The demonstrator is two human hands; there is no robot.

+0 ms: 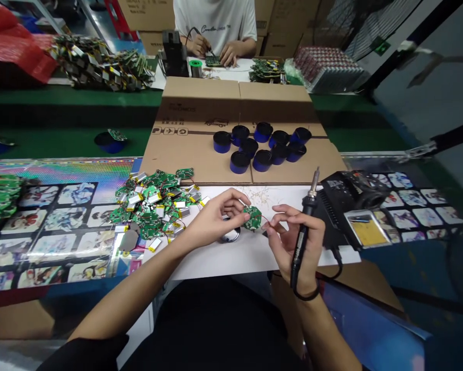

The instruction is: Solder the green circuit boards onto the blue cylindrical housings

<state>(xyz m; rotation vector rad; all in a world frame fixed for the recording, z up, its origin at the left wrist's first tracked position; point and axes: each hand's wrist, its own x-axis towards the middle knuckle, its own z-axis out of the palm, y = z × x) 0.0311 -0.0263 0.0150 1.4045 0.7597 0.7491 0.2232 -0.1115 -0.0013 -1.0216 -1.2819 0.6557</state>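
My left hand (224, 214) pinches a small green circuit board (252, 218) by its left edge, above the white work surface (231, 257). A thin red wire runs from the board's right side to the fingertips of my right hand (296, 237). That hand also holds a black soldering iron (301, 242), its metal tip pointing up and away. Under my left fingers sits a round silver-and-black part (231, 235), partly hidden. A heap of green boards with silver battery cells (154, 203) lies left of my left hand.
Several blue-black round cases (239, 162) stand on a cardboard sheet (192, 159) ahead. At right are a black soldering station (331, 206) and a tray with a yellow sponge (370, 234). Across the table, a person's hands (229, 53) work on a board.
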